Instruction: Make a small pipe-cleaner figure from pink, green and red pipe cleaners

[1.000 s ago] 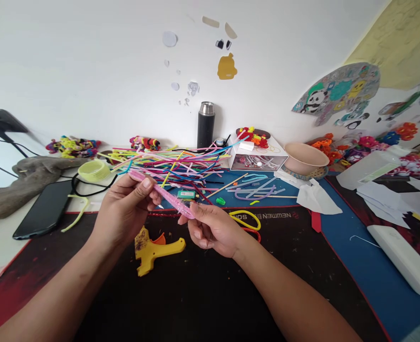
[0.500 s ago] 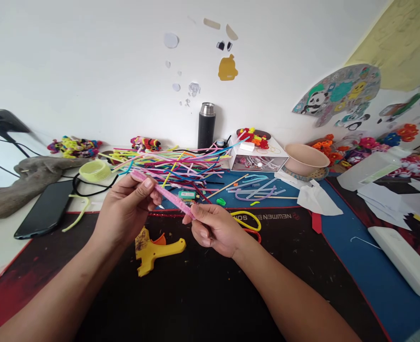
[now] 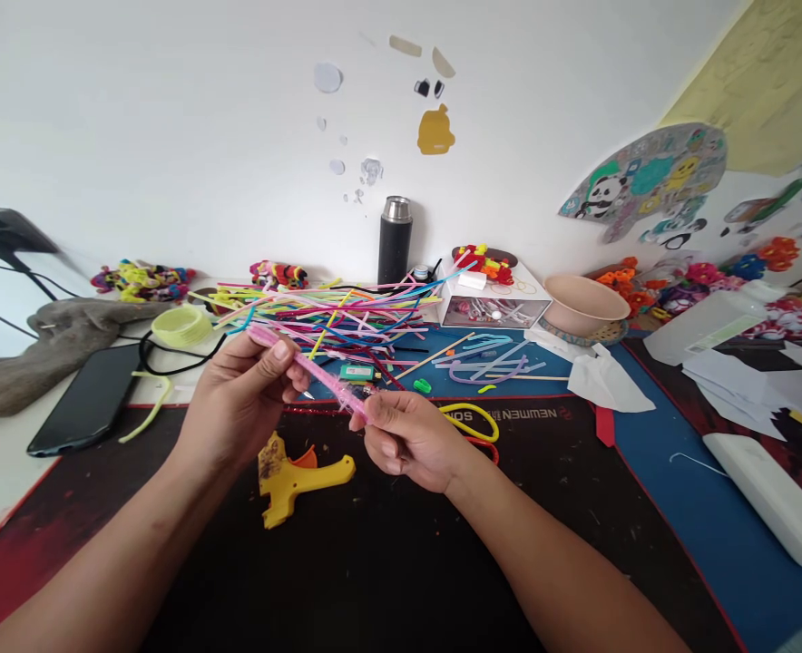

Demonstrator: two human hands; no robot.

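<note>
A bundle of pink pipe cleaners (image 3: 319,373) stretches between my two hands, above the black mat (image 3: 401,562). My left hand (image 3: 248,385) pinches its upper left end between thumb and fingers. At the lower right end, my right hand (image 3: 407,431) has thumb and fingertips closed on it. Near my right fingertips the pink strands look loose and parted. Below my hands lies a yellow glue gun (image 3: 298,481) with an orange trigger. Behind them spreads a pile of many-coloured pipe cleaners (image 3: 374,322).
A phone (image 3: 88,399) and a driftwood piece (image 3: 67,345) lie at left. A black thermos (image 3: 395,240) stands by the wall. Further right are a white box (image 3: 496,295), a pink bowl (image 3: 584,304), crumpled tissue (image 3: 609,379) and a white device (image 3: 772,499). A yellow loop (image 3: 483,419) lies beside my right hand.
The pink strands have parted near my right fingertips, where they lay tight together before. Both hands have kept nearly the same place.
</note>
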